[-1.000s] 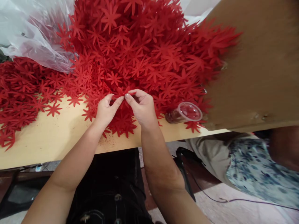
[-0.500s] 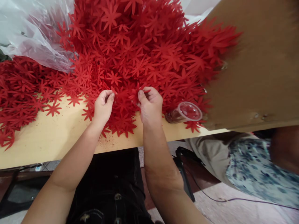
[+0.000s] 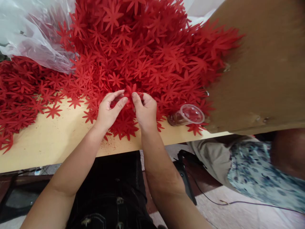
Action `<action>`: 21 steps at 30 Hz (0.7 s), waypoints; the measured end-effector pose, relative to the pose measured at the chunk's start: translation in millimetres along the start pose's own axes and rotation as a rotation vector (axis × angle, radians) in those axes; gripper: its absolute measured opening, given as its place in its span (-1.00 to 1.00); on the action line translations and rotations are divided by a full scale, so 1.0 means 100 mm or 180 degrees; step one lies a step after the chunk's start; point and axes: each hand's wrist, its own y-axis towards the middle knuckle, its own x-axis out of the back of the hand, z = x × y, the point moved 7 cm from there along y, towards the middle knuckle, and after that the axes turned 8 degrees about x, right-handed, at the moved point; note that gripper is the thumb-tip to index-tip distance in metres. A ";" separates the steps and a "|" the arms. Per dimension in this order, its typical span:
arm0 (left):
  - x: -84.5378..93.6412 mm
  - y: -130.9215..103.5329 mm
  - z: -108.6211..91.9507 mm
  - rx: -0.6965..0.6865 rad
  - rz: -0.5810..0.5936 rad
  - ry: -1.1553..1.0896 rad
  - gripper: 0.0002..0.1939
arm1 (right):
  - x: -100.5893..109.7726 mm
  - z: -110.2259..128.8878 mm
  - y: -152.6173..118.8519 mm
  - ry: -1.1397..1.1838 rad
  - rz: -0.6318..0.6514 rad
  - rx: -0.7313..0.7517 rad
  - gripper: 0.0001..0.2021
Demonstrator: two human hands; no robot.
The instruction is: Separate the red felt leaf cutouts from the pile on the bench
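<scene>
My right hand (image 3: 145, 111) pinches a red star-shaped petal piece (image 3: 130, 90) between thumb and fingers, above the front of a big heap of similar red petal pieces (image 3: 143, 54). Just left of it, my left hand (image 3: 110, 109) has its thumb and forefinger apart, fingertips close to the held piece; whether they touch it I cannot tell. Right of my right hand, a clear plastic cup (image 3: 186, 115) lies tilted among the petals, its open rim facing me and to the right. What is inside the cup is hard to make out.
A clear plastic bag (image 3: 40, 38) lies at the back left. A large brown board (image 3: 257, 70) blocks the right side. The pale table edge (image 3: 59, 149) runs in front of me. Another person's patterned clothing (image 3: 259, 168) and a dark cable (image 3: 250, 203) are at lower right.
My right hand has moved left with the petal piece, and my left hand has come right toward it. The left thumb and forefinger, together before, are now apart.
</scene>
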 end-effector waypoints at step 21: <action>0.11 0.07 0.15 0.0544 -0.0481 -0.0623 -0.94 | -0.02 0.12 -0.03 0.0110 0.0223 0.0337 -0.63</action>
